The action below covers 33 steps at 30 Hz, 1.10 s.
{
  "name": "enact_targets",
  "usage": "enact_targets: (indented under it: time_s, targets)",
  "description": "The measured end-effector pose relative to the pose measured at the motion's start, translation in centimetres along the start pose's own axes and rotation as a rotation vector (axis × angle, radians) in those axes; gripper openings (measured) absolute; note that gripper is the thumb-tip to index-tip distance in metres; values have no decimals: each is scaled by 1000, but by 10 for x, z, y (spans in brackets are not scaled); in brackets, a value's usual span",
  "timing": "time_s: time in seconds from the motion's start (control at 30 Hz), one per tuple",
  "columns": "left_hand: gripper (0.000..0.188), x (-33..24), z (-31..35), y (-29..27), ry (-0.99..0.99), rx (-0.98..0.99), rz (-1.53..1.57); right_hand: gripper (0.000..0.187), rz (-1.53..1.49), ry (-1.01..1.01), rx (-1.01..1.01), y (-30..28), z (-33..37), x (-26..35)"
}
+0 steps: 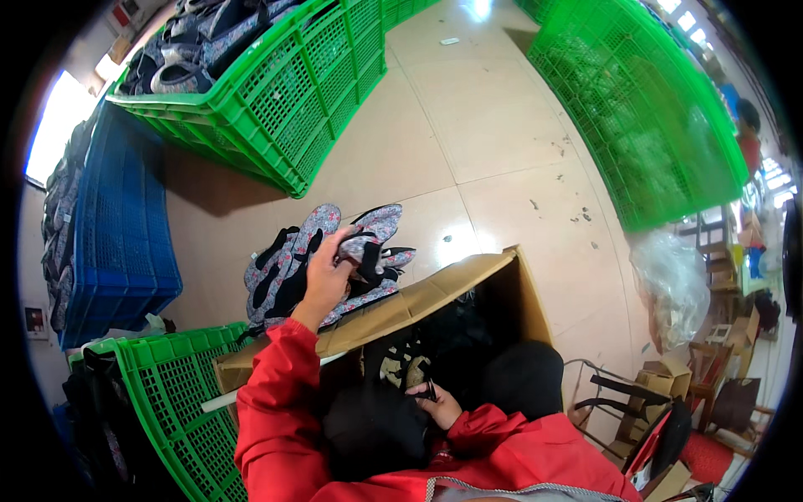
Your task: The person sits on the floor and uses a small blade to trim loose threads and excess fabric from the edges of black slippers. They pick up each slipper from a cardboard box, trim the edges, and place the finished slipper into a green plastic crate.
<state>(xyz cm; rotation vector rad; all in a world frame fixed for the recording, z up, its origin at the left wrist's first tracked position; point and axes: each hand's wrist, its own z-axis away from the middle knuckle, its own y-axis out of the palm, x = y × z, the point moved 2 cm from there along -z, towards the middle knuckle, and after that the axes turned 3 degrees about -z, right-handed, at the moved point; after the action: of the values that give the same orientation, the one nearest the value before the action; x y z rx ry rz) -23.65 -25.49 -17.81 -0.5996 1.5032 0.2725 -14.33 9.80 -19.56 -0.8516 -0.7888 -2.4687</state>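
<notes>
My left hand (pixel 329 272) reaches over the edge of an open cardboard box (pixel 418 303), its fingers closed on a grey floral shoe (pixel 361 248) with black trim. Under and around it, more shoes of the same floral cloth (pixel 288 255) lie in a pile beyond the box. Close to my body, my right hand (pixel 441 407) is closed on something small and dark that I cannot make out. Just past its fingers, a black and tan patterned piece (pixel 403 368) shows at the box opening. The box's inside is dark, with black items hard to tell apart.
A green crate (pixel 276 100) full of shoes stands ahead on the left, near a blue crate (pixel 125 226). Another green crate (pixel 180 385) is beside the box. At right are a tall green crate (pixel 636 117), a clear plastic bag (pixel 669 280) and a chair (pixel 644 410).
</notes>
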Motion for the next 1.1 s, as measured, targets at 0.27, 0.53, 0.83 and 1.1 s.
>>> enact_targets:
  time_s: [0.27, 0.53, 0.83, 1.1]
  targets:
    - [75, -179, 58, -64, 222, -254, -218, 18, 28, -113, -18, -17, -8, -13]
    - [64, -244, 190, -75, -125, -24, 85, 17, -126, -161, -18, -20, 27, 11]
    - [55, -235, 338, 2, -205, 289, -204, 25, -187, -278, 167, 4, 128, 51]
    - [49, -251, 363, 25, -92, 248, -665, 46, 158, -487, 438, 33, 163, 59]
